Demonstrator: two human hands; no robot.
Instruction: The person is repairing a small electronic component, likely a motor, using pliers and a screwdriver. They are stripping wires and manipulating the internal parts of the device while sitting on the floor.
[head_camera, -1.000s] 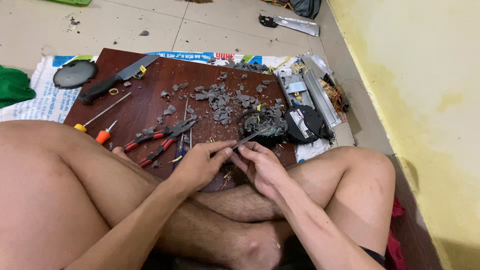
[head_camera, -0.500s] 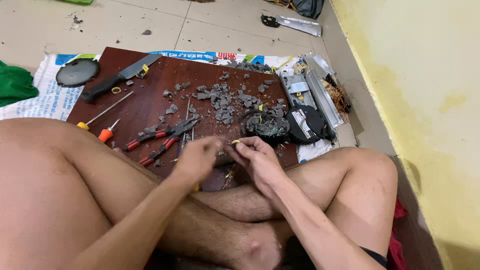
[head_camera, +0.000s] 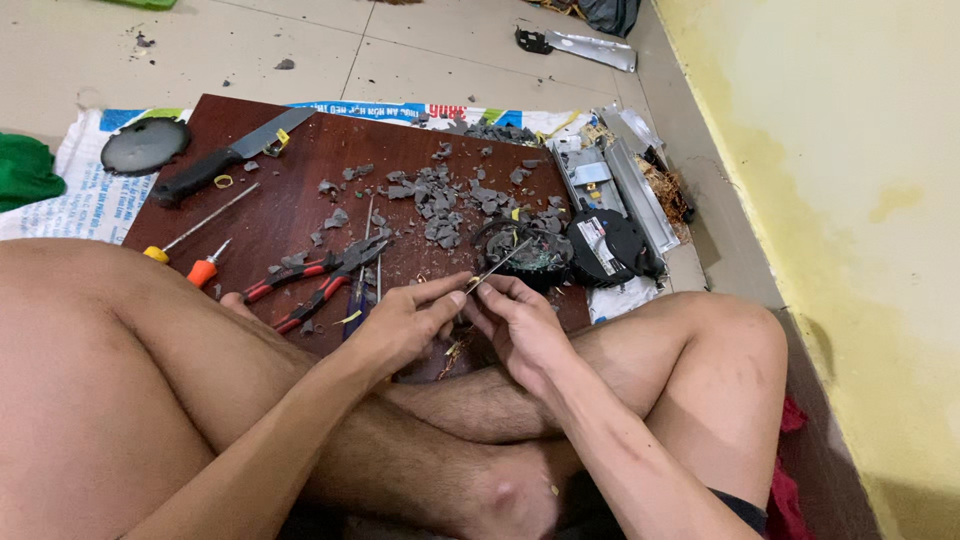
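Observation:
My left hand (head_camera: 400, 325) and my right hand (head_camera: 520, 320) meet over the near edge of a dark red-brown board (head_camera: 290, 215). Together their fingertips pinch the near end of a thin metal tool (head_camera: 500, 265). Its tip points up and to the right into a dark round part (head_camera: 530, 255) with wire windings. I cannot tell which hand bears the tool's weight. My crossed bare legs lie under both forearms.
Red-handled pliers (head_camera: 310, 280), two screwdrivers (head_camera: 195, 235), a black-handled knife (head_camera: 225, 160) and several grey fragments (head_camera: 440, 200) lie on the board. A black round housing (head_camera: 610, 245) and metal strips (head_camera: 625, 175) sit to the right. A dark disc (head_camera: 145, 145) lies far left; a yellow wall (head_camera: 850, 200) stands on the right.
My hands stay pressed together at the same spot with small finger movements. The thin tool keeps pointing at the round part.

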